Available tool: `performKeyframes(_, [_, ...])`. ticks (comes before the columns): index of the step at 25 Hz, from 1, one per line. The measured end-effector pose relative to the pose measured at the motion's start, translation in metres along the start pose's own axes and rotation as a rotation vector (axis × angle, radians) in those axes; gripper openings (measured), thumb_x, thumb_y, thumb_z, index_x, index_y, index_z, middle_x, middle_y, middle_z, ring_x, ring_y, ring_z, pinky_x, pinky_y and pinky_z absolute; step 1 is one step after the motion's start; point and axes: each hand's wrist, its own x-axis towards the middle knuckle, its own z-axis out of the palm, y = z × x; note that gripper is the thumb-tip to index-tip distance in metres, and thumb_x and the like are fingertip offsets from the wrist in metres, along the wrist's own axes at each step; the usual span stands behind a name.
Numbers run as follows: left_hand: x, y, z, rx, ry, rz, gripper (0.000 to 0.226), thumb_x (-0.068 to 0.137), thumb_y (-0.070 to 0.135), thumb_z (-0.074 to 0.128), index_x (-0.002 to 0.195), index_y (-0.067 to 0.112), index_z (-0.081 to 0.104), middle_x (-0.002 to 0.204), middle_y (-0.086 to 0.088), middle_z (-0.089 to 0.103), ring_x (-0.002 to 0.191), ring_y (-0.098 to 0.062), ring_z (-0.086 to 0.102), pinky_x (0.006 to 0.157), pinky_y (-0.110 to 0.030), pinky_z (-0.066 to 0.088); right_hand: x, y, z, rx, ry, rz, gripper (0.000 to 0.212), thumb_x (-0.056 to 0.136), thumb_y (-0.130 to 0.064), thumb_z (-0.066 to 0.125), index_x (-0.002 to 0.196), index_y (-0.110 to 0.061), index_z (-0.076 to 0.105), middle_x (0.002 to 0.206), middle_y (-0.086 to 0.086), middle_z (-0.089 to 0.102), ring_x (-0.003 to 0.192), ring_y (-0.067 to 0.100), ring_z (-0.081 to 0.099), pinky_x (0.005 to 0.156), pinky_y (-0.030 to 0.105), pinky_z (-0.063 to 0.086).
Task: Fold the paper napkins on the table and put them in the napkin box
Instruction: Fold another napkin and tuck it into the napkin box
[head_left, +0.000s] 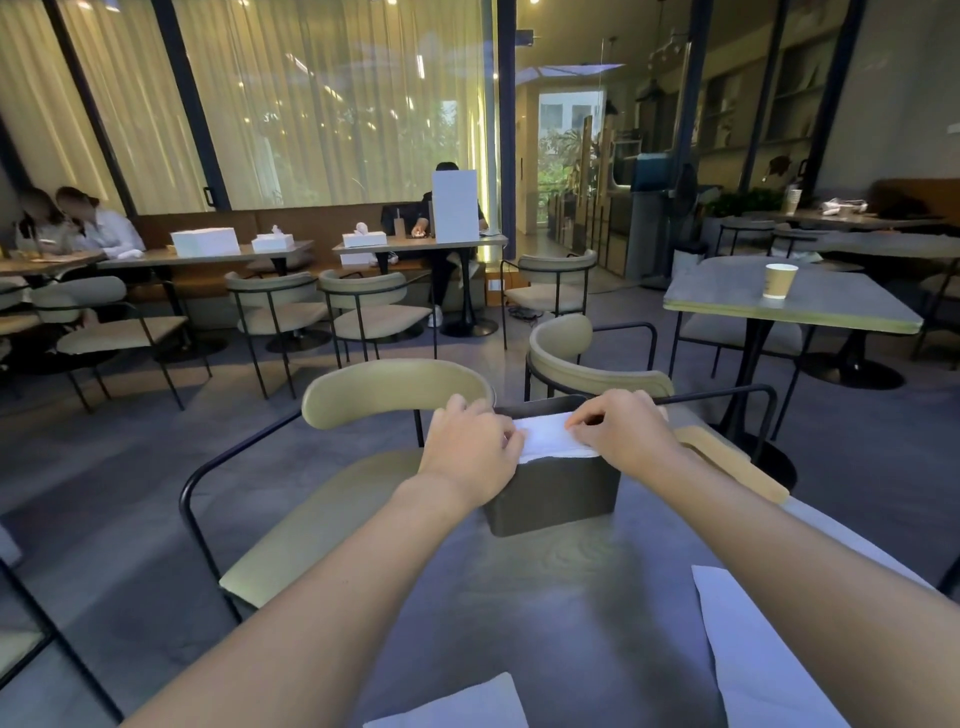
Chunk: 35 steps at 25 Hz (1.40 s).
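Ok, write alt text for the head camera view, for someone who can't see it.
Two bare hands, left hand and right hand, press a folded white napkin into a dark napkin box at the far edge of a grey table. Two unfolded napkins, one near the bottom edge and one at right, lie flat nearer the camera. Café chairs and tables fill the background.

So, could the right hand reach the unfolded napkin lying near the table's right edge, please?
Probably yes: the right hand is busy at the napkin box, but the unfolded napkin lies uncovered beside that forearm.
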Motion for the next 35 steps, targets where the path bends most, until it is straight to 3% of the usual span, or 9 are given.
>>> performKeyframes(2, [-0.003, -0.001, -0.001, -0.029, 0.026, 0.013, 0.038, 0.105, 0.044, 0.042, 0.109, 0.027, 0.076, 0.111, -0.004, 0.058, 0.111, -0.03, 0.043, 0.1, -0.04, 0.038, -0.004, -0.003, -0.002, 0.001, 0.053, -0.067, 0.019, 0.093, -0.025, 0.071, 0.084, -0.036, 0.084, 0.096, -0.01, 0.063, 0.109, 0.024, 0.057, 0.097, 0.045, 0.05])
performKeyframes(4, [-0.007, -0.001, -0.005, -0.07, 0.065, 0.027, 0.037, 0.105, 0.045, 0.043, 0.115, 0.027, 0.075, 0.111, -0.003, 0.055, 0.111, -0.029, 0.043, 0.101, -0.039, 0.039, -0.009, -0.007, -0.008, 0.089, 0.093, -0.091, 0.011, 0.094, -0.025, 0.073, 0.097, -0.028, 0.084, 0.106, -0.005, 0.056, 0.109, 0.022, 0.057, 0.098, 0.043, 0.051])
performKeyframes(8, [-0.026, 0.011, -0.021, -0.139, 0.109, 0.062, 0.034, 0.104, 0.041, 0.047, 0.111, 0.023, 0.075, 0.1, 0.002, 0.05, 0.11, -0.029, 0.045, 0.101, -0.039, 0.042, -0.035, -0.01, -0.034, 0.166, 0.142, -0.095, 0.012, 0.096, -0.021, 0.072, 0.101, -0.022, 0.082, 0.106, -0.004, 0.062, 0.1, 0.017, 0.062, 0.091, 0.038, 0.055])
performKeyframes(13, [-0.058, 0.045, -0.021, -0.228, 0.093, 0.126, 0.031, 0.103, 0.039, 0.052, 0.101, 0.02, 0.076, 0.103, -0.001, 0.064, 0.109, -0.028, 0.05, 0.098, -0.041, 0.046, -0.089, 0.013, -0.067, 0.167, 0.069, 0.012, 0.014, 0.098, -0.025, 0.068, 0.092, -0.024, 0.081, 0.085, -0.015, 0.071, 0.085, 0.01, 0.067, 0.068, 0.028, 0.054])
performKeyframes(17, [-0.084, 0.08, -0.001, -0.239, 0.029, 0.187, 0.029, 0.102, 0.036, 0.054, 0.1, 0.02, 0.077, 0.104, -0.003, 0.069, 0.105, -0.031, 0.054, 0.096, -0.043, 0.048, -0.126, 0.044, -0.08, 0.134, 0.057, 0.111, 0.023, 0.098, -0.024, 0.069, 0.089, -0.006, 0.081, 0.096, 0.013, 0.081, 0.089, 0.031, 0.073, 0.07, 0.032, 0.051])
performKeyframes(20, [-0.093, 0.098, 0.021, -0.254, 0.003, 0.222, 0.027, 0.1, 0.034, 0.055, 0.096, 0.019, 0.077, 0.103, -0.003, 0.071, 0.1, -0.032, 0.057, 0.096, -0.044, 0.049, -0.15, 0.067, -0.08, 0.13, 0.041, 0.147, 0.024, 0.098, -0.02, 0.068, 0.091, 0.0, 0.079, 0.101, 0.022, 0.078, 0.074, 0.024, 0.059, 0.064, 0.032, 0.041])
performKeyframes(29, [-0.098, 0.142, 0.082, -0.296, -0.116, 0.255, 0.022, 0.096, 0.026, 0.062, 0.109, 0.022, 0.079, 0.114, -0.005, 0.071, 0.109, -0.031, 0.062, 0.098, -0.04, 0.049, -0.192, 0.134, -0.068, 0.136, 0.027, 0.211, 0.017, 0.094, -0.018, 0.069, 0.083, -0.015, 0.082, 0.084, -0.009, 0.078, 0.075, 0.008, 0.06, 0.065, 0.021, 0.044])
performKeyframes(33, [-0.099, 0.149, 0.104, -0.279, -0.151, 0.263, 0.033, 0.096, 0.023, 0.059, 0.126, 0.021, 0.072, 0.125, -0.005, 0.068, 0.12, -0.03, 0.059, 0.101, -0.038, 0.047, -0.199, 0.15, -0.059, 0.128, 0.033, 0.222, 0.017, 0.088, -0.013, 0.068, 0.075, -0.014, 0.079, 0.071, -0.006, 0.07, 0.066, 0.01, 0.05, 0.063, 0.027, 0.042])
performKeyframes(35, [-0.1, 0.15, 0.11, -0.338, -0.158, 0.244, 0.03, 0.095, 0.019, 0.059, 0.121, 0.022, 0.074, 0.121, -0.001, 0.068, 0.119, -0.027, 0.057, 0.099, -0.039, 0.049, -0.201, 0.151, -0.057, 0.13, 0.042, 0.205, 0.019, 0.087, -0.012, 0.067, 0.07, -0.015, 0.075, 0.067, -0.006, 0.065, 0.063, 0.01, 0.048, 0.059, 0.025, 0.041])
